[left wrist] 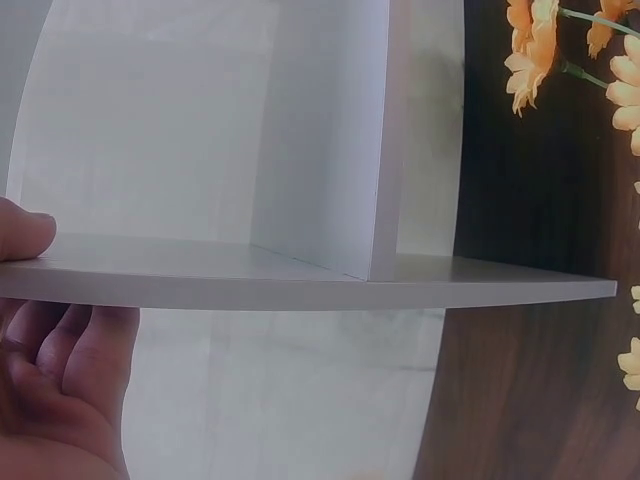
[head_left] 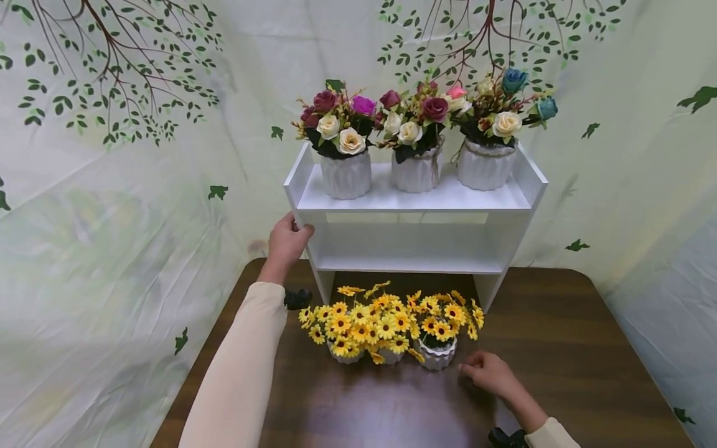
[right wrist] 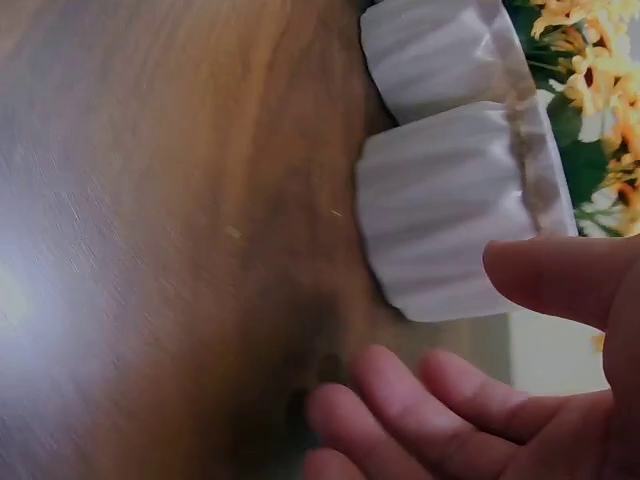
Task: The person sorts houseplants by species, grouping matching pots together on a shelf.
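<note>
My left hand (head_left: 287, 241) grips the left side panel of a white two-tier shelf (head_left: 411, 247). In the left wrist view the thumb lies on one face of the panel (left wrist: 200, 292) and the fingers on the other. Beside the rightmost pot of yellow daisies (head_left: 437, 356), my right hand (head_left: 488, 372) hovers low over the table with nothing in it. Its thumb and loosely bent fingers are spread apart in the right wrist view, the thumb overlapping the nearest white pot (right wrist: 440, 215). More yellow daisies (head_left: 364, 326) in white pots stand left of that one, in front of the shelf.
Three white pots with roses line the top tier: left (head_left: 346, 177), middle (head_left: 416, 171) and right (head_left: 486, 167). Under the shelf is a brown wooden table (head_left: 560, 348). A curtain with printed leaves (head_left: 140, 205) hangs behind.
</note>
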A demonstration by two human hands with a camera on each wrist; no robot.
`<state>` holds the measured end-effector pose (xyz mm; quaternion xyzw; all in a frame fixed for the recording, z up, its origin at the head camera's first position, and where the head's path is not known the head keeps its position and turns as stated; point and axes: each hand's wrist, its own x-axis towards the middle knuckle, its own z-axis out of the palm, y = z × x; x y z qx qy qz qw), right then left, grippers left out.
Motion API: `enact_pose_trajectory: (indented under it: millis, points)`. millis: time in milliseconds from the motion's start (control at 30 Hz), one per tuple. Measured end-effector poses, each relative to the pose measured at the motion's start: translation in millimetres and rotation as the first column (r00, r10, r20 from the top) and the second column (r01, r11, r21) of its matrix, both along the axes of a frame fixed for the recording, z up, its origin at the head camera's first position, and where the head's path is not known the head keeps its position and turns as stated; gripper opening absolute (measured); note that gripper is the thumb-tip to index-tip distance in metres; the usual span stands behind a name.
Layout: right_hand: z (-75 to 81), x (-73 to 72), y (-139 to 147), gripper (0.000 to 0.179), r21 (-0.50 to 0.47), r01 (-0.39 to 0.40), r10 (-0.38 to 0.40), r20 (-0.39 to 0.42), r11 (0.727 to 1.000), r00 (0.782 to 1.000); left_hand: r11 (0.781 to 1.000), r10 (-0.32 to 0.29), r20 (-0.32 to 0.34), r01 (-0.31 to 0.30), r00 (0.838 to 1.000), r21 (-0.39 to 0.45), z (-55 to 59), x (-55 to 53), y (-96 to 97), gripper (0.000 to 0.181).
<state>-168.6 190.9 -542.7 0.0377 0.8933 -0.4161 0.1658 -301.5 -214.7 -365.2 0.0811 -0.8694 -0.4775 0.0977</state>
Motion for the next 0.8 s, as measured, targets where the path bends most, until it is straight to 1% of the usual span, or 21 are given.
enact_pose_trajectory:
  millis: [67,133,200,300,333,400,467,600,700,800]
  points:
    - [-6.4,3.4,-2.5,0.026,-0.056,0.027,-0.024,0.051,0.998,0.998,1.000,-0.003,-0.001,0.003,1.000,0.002,0.1,-0.6,0.6,0.051]
    - [-11.8,5.0,-5.5,0.032,-0.096,0.031,-0.025,0.062,0.995,0.998,1.000,-0.003,0.001,0.003,1.000,0.003,0.2,-0.8,1.1,0.051]
    - [-16.7,4.7,-8.8,0.049,-0.127,0.013,-0.011,0.015,0.992,1.000,1.000,-0.001,0.004,0.001,1.000,-0.001,0.2,-0.9,1.2,0.051]
    - [-22.2,1.5,-14.8,0.084,-0.178,-0.014,0.005,-0.051,0.984,0.999,1.000,-0.001,0.003,0.001,1.000,-0.011,-0.4,-1.1,1.4,0.050]
    - [-23.6,-0.2,-17.4,0.091,-0.191,-0.015,0.002,-0.071,0.982,0.997,1.000,0.000,0.002,0.001,1.000,-0.017,-0.3,-1.3,1.1,0.050]
    - [-26.0,-3.8,-22.9,0.099,-0.232,-0.019,-0.007,-0.110,0.973,0.994,1.000,0.001,-0.001,-0.001,1.000,-0.019,-0.6,-1.8,1.0,0.049]
    - [-29.0,-6.0,-27.6,0.102,-0.229,0.001,-0.035,-0.145,0.973,0.989,1.000,-0.003,-0.001,0.003,1.000,-0.024,-0.9,-2.7,1.1,0.049]
    - [-35.5,-8.7,-36.7,0.101,-0.218,0.058,-0.102,-0.195,0.974,0.975,1.000,-0.008,0.002,0.008,1.000,-0.021,-0.5,-3.3,2.5,0.049]
    - [-40.7,-11.6,-46.0,0.097,-0.255,0.085,-0.140,-0.208,0.963,0.968,1.000,-0.004,0.007,0.004,1.000,-0.015,0.4,-2.0,2.7,0.050]
    - [-44.9,-15.0,-56.0,0.096,-0.301,0.114,-0.179,-0.197,0.947,0.964,1.000,-0.005,0.006,0.005,1.000,-0.015,0.9,-0.9,2.4,0.050]
